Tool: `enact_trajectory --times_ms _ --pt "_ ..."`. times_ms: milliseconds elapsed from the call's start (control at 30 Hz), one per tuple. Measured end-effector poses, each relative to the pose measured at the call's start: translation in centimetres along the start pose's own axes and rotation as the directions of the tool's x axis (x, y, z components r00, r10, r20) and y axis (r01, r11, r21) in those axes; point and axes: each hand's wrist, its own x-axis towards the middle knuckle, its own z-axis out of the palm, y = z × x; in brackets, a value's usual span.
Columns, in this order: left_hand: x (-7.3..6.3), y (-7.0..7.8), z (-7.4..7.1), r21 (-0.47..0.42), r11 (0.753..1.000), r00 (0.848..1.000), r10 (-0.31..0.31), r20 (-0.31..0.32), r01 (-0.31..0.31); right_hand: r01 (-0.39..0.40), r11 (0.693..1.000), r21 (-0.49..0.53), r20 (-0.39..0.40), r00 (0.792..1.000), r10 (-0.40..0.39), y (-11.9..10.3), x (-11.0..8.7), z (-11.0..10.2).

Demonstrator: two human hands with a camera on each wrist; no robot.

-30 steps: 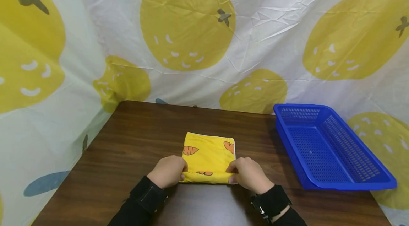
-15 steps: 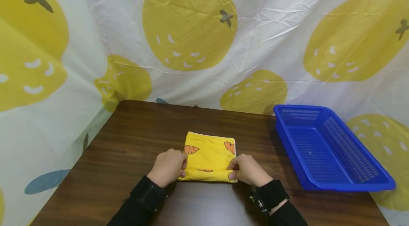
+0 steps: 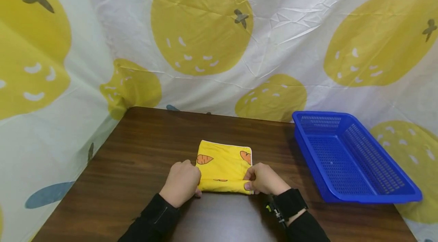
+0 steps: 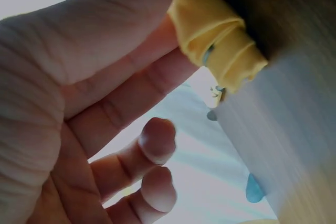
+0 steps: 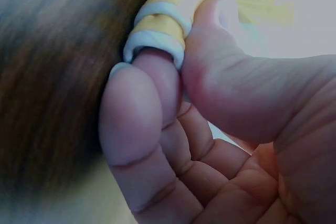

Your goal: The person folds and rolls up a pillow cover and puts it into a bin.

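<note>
A yellow cloth printed with orange carrots lies on the brown table, its near edge turned over into a thick roll. At the left end of that roll, my left hand holds the fabric; the left wrist view has the cloth between thumb and forefingers, the other two fingers curling free. My right hand pinches the opposite end. Up close in the right wrist view, the thumb lies over the white-hemmed layers of the cloth, with a fingertip against their end.
To the right stands a blue plastic basket with slotted walls, nothing in it. Behind and to the left hangs a white curtain with yellow fruit prints, meeting the edges of the wooden table.
The near roll of cloth has turned slightly away from me, covering more of the middle carrot print. My left hand has shifted a little along its end; the right hand keeps its pinch.
</note>
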Motion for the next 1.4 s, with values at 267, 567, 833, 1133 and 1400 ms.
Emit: enact_trajectory --times_ms 267,567,833,1133,1400 --pt "0.3 0.0 0.8 -0.004 1.000 0.999 0.031 -0.014 -0.031 -0.004 1.000 0.010 -0.002 1.000 0.004 0.1 0.0 0.0" --pt "0.3 -0.7 1.3 -0.149 0.984 0.992 0.090 -0.085 -0.102 0.035 0.999 0.009 -0.013 0.999 -0.035 0.6 -0.1 -0.1" --pt "0.3 -0.9 1.1 -0.149 0.981 0.991 0.117 -0.070 -0.127 0.205 0.972 -0.116 -0.083 0.973 -0.216 0.5 -0.3 0.1" --pt "0.4 -0.6 1.2 -0.115 0.991 0.997 0.062 -0.036 -0.066 0.206 0.916 -0.343 -0.187 0.941 -0.282 -2.0 -2.3 1.0" --pt "0.6 -1.3 1.5 -0.252 0.967 0.998 0.000 0.063 0.016 0.163 0.879 -0.448 -0.247 0.922 -0.297 -2.4 -2.4 2.2"
